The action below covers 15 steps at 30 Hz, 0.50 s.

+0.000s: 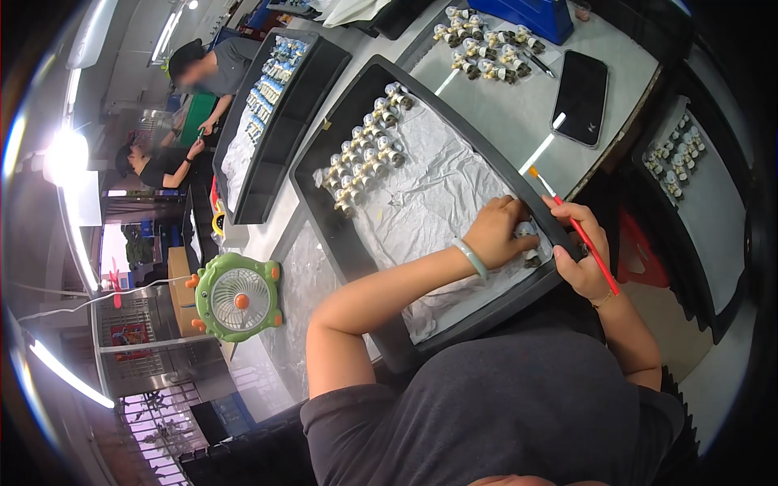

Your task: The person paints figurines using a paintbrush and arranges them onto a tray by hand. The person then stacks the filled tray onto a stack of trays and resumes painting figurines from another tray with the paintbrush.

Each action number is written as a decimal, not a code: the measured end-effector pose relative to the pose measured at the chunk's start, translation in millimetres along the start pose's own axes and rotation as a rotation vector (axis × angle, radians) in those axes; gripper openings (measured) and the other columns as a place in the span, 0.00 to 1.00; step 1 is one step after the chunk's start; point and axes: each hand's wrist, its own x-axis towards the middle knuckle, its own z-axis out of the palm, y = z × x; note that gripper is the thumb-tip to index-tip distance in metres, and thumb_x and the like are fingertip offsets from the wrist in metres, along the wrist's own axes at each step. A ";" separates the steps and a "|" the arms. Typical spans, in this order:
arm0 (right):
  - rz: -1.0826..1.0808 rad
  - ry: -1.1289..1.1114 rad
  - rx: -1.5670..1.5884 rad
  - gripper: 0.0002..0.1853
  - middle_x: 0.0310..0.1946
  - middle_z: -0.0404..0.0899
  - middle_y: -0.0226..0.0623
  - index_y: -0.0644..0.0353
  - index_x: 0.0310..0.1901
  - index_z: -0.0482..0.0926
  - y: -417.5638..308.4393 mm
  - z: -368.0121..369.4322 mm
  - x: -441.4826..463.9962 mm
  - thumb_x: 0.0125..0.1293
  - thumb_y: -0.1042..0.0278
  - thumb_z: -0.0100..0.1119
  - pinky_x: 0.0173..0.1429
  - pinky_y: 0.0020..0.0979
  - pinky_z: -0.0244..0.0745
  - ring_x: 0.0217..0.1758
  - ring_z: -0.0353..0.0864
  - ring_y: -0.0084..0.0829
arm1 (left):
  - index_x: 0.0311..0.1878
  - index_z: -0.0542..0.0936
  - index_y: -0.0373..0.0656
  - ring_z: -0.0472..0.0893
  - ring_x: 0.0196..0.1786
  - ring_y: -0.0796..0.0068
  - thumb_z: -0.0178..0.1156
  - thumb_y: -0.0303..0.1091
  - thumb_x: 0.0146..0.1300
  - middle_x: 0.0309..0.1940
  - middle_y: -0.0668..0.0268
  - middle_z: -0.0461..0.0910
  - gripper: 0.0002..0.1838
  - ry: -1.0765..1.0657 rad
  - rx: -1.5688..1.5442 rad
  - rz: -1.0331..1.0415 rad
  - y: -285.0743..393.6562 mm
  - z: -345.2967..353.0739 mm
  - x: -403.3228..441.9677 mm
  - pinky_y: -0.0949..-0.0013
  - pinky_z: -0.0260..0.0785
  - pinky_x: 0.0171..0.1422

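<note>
My left hand (496,235), with a pale bangle on its wrist, reaches into a black tray (356,251) lined with crumpled white paper. Its fingers curl round a small white figurine (525,230) by the tray's near right wall; another figurine lies just below it, partly hidden. In my right hand (585,249), resting at the tray's rim, is a red paintbrush (582,229) with its bristles pointing up and away. Rows of similar small figurines (365,150) with dark bases stand at the far left side of the tray.
Beyond the tray lie more figurines (486,49), a pen (540,65), a black phone (580,99) and a blue bin (535,14). A second tray (284,121) holds blue-and-white pieces. A green fan (239,298) stands left; another tray (689,211) is right. Two people work at the back.
</note>
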 end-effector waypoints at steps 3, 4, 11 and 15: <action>0.003 0.002 0.018 0.22 0.53 0.72 0.54 0.65 0.49 0.67 0.6 0.1 -0.2 0.48 0.76 0.51 0.56 0.29 0.68 0.50 0.77 0.36 | 0.49 0.71 0.38 0.76 0.39 0.64 0.58 0.35 0.58 0.38 0.57 0.73 0.18 -0.111 -0.158 -0.173 -1.4 -22.7 -9.6 0.66 0.68 0.44; -0.003 -0.001 0.010 0.22 0.52 0.72 0.54 0.66 0.49 0.67 1.2 -0.4 -0.1 0.48 0.76 0.51 0.57 0.30 0.67 0.50 0.77 0.37 | 0.52 0.70 0.39 0.76 0.39 0.65 0.56 0.35 0.59 0.40 0.57 0.73 0.19 -0.121 -0.392 -0.263 -1.1 -32.3 -13.7 0.66 0.68 0.43; -0.011 -0.001 -0.002 0.23 0.52 0.72 0.56 0.66 0.49 0.67 2.0 0.2 0.4 0.48 0.77 0.51 0.59 0.30 0.65 0.53 0.75 0.37 | 0.60 0.61 0.45 0.70 0.40 0.69 0.52 0.42 0.55 0.50 0.54 0.68 0.29 -0.061 -1.382 -0.198 34.4 -78.2 -50.3 0.70 0.61 0.42; 0.019 -0.008 -0.004 0.23 0.52 0.71 0.56 0.67 0.49 0.67 -0.2 -0.2 0.1 0.47 0.78 0.51 0.59 0.30 0.65 0.53 0.75 0.36 | 0.59 0.59 0.47 0.66 0.41 0.68 0.59 0.38 0.37 0.56 0.53 0.60 0.40 -0.081 -1.435 -0.044 34.5 -76.5 -64.3 0.71 0.57 0.44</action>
